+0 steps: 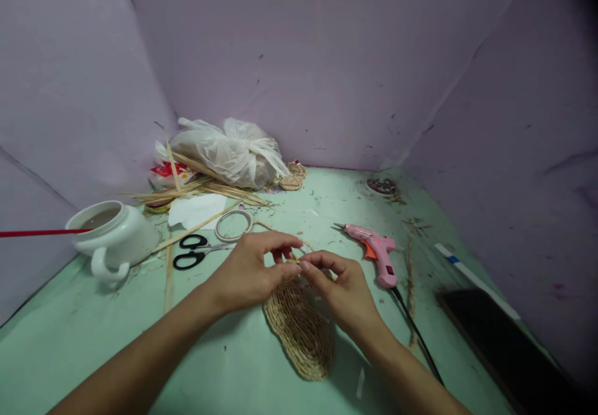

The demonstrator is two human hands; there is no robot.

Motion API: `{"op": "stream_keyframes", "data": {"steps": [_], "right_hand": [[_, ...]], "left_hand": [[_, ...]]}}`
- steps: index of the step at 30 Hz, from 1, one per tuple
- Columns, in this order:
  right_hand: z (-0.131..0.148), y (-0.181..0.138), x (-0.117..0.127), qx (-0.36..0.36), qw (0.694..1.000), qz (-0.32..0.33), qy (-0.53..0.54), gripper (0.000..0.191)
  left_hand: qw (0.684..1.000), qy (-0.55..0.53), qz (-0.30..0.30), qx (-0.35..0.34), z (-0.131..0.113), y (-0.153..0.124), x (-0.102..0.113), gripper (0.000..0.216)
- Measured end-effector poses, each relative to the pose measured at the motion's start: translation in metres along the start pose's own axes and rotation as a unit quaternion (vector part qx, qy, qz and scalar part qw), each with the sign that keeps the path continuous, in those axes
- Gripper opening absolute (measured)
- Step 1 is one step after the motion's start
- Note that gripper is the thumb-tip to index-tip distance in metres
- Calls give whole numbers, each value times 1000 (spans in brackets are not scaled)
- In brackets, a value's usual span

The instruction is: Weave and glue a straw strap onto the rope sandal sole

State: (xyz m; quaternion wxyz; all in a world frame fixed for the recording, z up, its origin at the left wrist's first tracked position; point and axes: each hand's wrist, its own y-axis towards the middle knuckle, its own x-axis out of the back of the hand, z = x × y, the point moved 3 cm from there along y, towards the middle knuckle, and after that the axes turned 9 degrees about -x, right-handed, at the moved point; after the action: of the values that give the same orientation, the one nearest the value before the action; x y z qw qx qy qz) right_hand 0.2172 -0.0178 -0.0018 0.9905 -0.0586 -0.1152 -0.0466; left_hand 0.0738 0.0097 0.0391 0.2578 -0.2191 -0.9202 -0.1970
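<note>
A coiled, sole-shaped piece of braided straw cord [299, 334] lies below my hands, its far end hidden behind my fingers. My left hand [255, 265] is closed in a pinch on a small bit of straw cord [294, 257] above that end. Thumb and finger of my right hand [343, 284] pinch at the same spot, fingertips touching the left ones. A thin length of cord [264, 225] runs behind my left hand toward the fingertips. To the right of my hands lies a pink glue gun [374, 247] with an orange trigger, its nozzle pointing left.
Black-handled scissors [194, 258] and a tape roll [233, 225] lie left of my hands. A white pot [124, 237] with liquid stands farther left. Straw strips [205, 189] and a tied plastic bag [233, 153] lie at the back. A dark blurred slab [504, 352] sits at right.
</note>
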Motion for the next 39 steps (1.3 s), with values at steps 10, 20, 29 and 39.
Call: {"op": "stream_keyframes", "data": {"steps": [10, 20, 29, 39], "right_hand": [[1, -2, 0, 14, 999, 23, -21, 18], [-4, 2, 0, -54, 993, 45, 91, 18], [-11, 4, -4, -112, 967, 67, 220, 41], [-2, 3, -3, -108, 973, 53, 196, 19]], "left_hand": [[1000, -9, -23, -7, 6, 3, 2, 9], [998, -38, -37, 42, 4, 1, -1, 19], [977, -195, 3, 88, 15, 0, -23, 8], [977, 29, -185, 101, 23, 2, 21, 28]]}}
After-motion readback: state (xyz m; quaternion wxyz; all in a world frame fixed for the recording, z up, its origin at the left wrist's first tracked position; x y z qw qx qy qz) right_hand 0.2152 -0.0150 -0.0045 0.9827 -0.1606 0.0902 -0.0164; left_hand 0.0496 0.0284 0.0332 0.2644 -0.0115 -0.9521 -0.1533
